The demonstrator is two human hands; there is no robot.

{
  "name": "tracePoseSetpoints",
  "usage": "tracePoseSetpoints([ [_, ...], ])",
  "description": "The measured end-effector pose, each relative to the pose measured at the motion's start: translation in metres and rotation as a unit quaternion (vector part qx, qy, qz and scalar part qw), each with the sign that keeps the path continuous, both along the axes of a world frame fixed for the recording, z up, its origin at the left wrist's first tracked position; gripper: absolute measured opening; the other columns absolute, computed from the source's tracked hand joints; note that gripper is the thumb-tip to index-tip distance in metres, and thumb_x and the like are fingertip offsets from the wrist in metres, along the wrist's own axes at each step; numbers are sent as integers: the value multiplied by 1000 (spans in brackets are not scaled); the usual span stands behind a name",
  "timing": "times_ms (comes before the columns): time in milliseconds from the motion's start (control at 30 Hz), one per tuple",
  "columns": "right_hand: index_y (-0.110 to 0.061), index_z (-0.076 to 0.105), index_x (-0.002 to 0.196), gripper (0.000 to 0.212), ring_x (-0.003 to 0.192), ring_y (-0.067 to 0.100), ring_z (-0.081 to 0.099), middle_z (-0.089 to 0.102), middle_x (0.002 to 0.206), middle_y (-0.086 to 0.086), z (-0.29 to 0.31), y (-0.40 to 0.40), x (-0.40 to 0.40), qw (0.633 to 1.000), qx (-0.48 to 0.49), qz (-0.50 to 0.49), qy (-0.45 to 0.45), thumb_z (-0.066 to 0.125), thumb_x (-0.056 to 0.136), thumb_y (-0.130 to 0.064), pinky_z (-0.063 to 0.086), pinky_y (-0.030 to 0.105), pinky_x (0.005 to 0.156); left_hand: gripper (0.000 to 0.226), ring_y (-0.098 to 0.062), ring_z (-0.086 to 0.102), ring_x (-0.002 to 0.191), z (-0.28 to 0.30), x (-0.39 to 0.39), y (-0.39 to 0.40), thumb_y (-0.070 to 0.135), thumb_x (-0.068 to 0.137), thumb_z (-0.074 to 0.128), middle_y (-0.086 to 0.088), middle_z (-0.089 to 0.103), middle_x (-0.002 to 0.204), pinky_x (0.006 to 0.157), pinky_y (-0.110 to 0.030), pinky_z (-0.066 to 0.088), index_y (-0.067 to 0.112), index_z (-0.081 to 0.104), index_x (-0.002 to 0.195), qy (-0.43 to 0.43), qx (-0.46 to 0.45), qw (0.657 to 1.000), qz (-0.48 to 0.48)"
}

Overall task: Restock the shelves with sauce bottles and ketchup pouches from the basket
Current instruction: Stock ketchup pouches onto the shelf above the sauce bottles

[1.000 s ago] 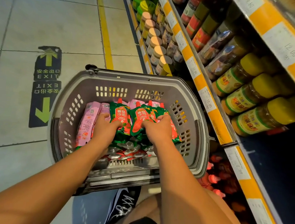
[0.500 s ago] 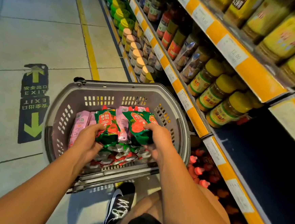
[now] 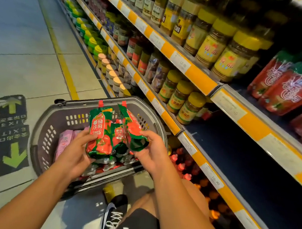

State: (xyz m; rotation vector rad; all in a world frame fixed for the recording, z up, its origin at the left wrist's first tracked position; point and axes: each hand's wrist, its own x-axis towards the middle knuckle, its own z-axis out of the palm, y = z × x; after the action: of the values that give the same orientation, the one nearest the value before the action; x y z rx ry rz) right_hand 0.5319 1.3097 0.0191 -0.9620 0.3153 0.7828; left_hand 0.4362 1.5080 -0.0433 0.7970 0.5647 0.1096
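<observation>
A grey plastic basket (image 3: 55, 125) stands on the floor beside the shelving. My left hand (image 3: 75, 150) grips a green-and-red ketchup pouch (image 3: 100, 128) with a red cap, held upright above the basket. My right hand (image 3: 151, 148) grips another ketchup pouch (image 3: 133, 125) by its lower end, tilted to the left. A third pouch (image 3: 118, 133) shows between the two. More pouches and pink packs (image 3: 64, 140) lie in the basket. To the right, a dark shelf level (image 3: 242, 161) has bare space. Red pouches (image 3: 289, 89) stand on the shelf above it.
Yellow-lidded jars (image 3: 190, 106) fill the shelf left of the bare space, with more jars (image 3: 236, 54) one level up. Red-capped bottles (image 3: 180, 163) sit on the bottom shelf. My knee and a black shoe (image 3: 113, 216) are below the basket. A floor sign (image 3: 11, 134) marks EXIT.
Both hands have lifted the ketchup pouches out of the basket and raised them upright. The view has turned toward the shelves on the right.
</observation>
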Motion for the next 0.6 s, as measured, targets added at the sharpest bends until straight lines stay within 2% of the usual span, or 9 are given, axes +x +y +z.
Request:
tracePoseSetpoints([
  [100,6,63,126,38,100,36,70,71,117,23,7,-14,-11,999,21,-38,-9,60,89,-4,59,43,82,30,-24,77,93,20,-2,-14,19,81,73,-10,76,118,79,-46,61,24,67,111,-14,34,999,-9],
  [167,7,59,129,41,105,37,66,67,121,24,12,-25,-20,998,28,-46,-30,59,89,0,57,45,84,35,-21,77,88,31,-4,-24,16,82,74,-9,76,115,68,-40,64,20,65,116,-26,52,998,-14],
  [233,0,64,117,30,102,36,65,67,116,23,19,-36,-30,996,40,-54,-56,60,87,4,57,43,80,41,-18,77,86,43,-6,-35,13,81,75,-8,76,114,62,-32,63,17,63,121,-40,68,997,-16],
  [300,-8,67,106,26,97,33,69,71,110,18,24,-50,-40,994,43,-59,-86,64,84,5,58,42,78,41,-19,77,87,51,-7,-45,11,80,75,-9,76,114,64,-31,63,16,64,118,-58,78,995,-29],
  [400,-8,60,128,49,105,34,67,70,120,19,30,-76,-58,988,45,-64,-136,69,82,5,56,49,90,40,-23,77,89,61,-8,-59,11,79,75,-11,76,116,68,-39,64,17,65,118,-78,82,992,-59],
  [500,-9,58,138,64,114,37,64,66,130,23,37,-107,-82,979,73,-85,-173,73,77,5,45,57,108,43,-27,77,90,70,-9,-77,13,80,75,-15,75,119,73,-45,64,14,66,121,-86,90,989,-79],
  [600,-9,59,138,63,108,34,68,67,125,22,48,-145,-106,970,90,-122,-193,73,79,5,54,51,101,46,-25,78,85,82,-7,-103,12,81,73,-15,77,110,70,-41,65,7,63,126,-108,83,986,-101],
])
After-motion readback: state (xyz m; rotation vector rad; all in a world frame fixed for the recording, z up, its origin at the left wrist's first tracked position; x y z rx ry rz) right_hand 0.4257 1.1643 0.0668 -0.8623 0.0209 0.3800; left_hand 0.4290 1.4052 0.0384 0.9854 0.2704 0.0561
